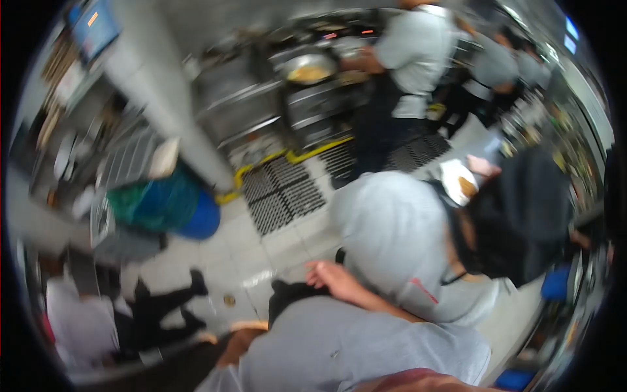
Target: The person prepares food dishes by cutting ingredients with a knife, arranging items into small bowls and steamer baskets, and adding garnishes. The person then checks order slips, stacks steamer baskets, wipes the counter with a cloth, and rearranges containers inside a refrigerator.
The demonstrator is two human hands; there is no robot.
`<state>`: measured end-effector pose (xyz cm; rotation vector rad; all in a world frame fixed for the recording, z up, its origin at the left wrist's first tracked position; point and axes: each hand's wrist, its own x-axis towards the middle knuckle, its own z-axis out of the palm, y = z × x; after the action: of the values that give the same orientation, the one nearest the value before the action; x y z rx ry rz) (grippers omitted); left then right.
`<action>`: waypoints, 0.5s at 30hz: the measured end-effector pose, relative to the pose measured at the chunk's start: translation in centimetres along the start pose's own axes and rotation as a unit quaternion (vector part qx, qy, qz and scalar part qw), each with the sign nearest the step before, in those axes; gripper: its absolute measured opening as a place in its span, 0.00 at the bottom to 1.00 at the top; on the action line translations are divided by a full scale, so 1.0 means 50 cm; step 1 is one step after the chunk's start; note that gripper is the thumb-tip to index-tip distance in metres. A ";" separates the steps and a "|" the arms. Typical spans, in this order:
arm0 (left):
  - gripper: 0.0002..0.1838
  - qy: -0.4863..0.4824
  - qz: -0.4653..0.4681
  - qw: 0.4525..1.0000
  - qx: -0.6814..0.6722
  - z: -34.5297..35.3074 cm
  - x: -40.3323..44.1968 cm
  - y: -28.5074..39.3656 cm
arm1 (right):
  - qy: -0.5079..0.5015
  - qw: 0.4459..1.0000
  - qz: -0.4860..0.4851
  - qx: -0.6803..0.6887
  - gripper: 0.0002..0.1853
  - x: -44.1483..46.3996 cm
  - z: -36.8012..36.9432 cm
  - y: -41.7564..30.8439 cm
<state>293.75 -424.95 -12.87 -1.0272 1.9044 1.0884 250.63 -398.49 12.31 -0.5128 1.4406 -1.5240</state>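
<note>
The bare right hand point(326, 276) is loose, with its fingers apart and nothing seen in it. It is just beside some soft black cloth point(292, 295), near a person in a pale grey shirt point(395, 228). The bare left arm point(240, 346) is blurry; I cannot tell its grip.

Blue barrel point(204, 221), green liner point(145, 204), yellow floor edging point(320, 151), black striped mat point(282, 193).

One blue barrel point(205, 219), one white plate point(450, 172), one yellow-filled pan point(305, 61) (the rest blurs).
</note>
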 end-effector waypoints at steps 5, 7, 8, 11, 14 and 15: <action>0.22 0.157 0.216 0.914 0.307 -0.143 0.167 -0.143 | 0.134 0.985 0.108 -0.029 0.27 0.173 0.048 -0.004; 0.29 0.168 0.102 0.973 0.118 -0.249 0.244 -0.122 | 0.116 0.981 0.130 -0.086 0.27 0.259 0.079 -0.012; 0.28 0.270 0.074 0.960 0.012 -0.273 0.268 -0.128 | 0.100 0.980 0.130 -0.109 0.27 0.303 0.089 -0.006; 0.26 0.318 0.065 0.937 -0.128 -0.403 0.262 -0.114 | 0.058 0.971 0.124 -0.195 0.27 0.440 0.143 -0.014; 0.27 0.359 0.019 0.915 -0.181 -0.521 0.241 -0.138 | 0.014 0.955 0.108 -0.276 0.27 0.561 0.197 -0.023; 0.26 0.383 -0.006 0.902 -0.200 -0.562 0.231 -0.149 | -0.003 0.953 0.111 -0.282 0.28 0.606 0.214 -0.020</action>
<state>290.08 -455.97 -14.04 -1.9176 2.2972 1.2005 244.86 -429.59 6.67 -0.6624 1.8641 -0.9197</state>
